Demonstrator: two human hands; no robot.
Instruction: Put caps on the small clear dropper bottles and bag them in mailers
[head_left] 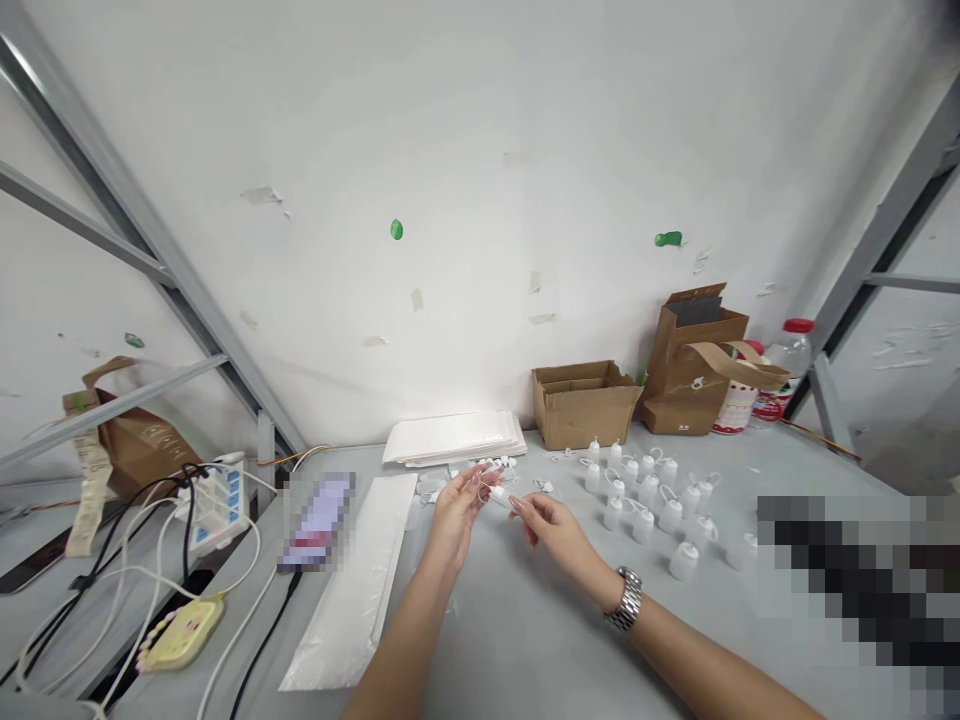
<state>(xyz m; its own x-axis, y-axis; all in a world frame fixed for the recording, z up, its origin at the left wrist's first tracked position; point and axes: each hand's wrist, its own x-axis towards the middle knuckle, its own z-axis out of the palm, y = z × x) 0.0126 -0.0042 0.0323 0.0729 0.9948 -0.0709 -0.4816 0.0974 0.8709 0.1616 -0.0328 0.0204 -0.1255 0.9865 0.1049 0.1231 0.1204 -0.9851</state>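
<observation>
In front of me, a small white bottle (496,494) with a thin white loop is held between my two hands. My left hand (459,508) is closed on its left end, fingers bent around the loop. The thumb and forefinger of my right hand (553,526) pinch the right end; this wrist wears a metal watch (625,600). To the right stand several translucent small bottles (643,523) with white caps, many with loops. Small white caps (507,462) lie just beyond my left hand, and a loose white piece (547,487) rests past my right hand.
White padded mailers (456,437) lie at the back, another mailer (352,590) at left beside a blurred phone (318,522). Cables surround a power strip (217,508). A cardboard box (585,412), paper bag (686,375) and red-lidded jar (791,360) stand along the wall.
</observation>
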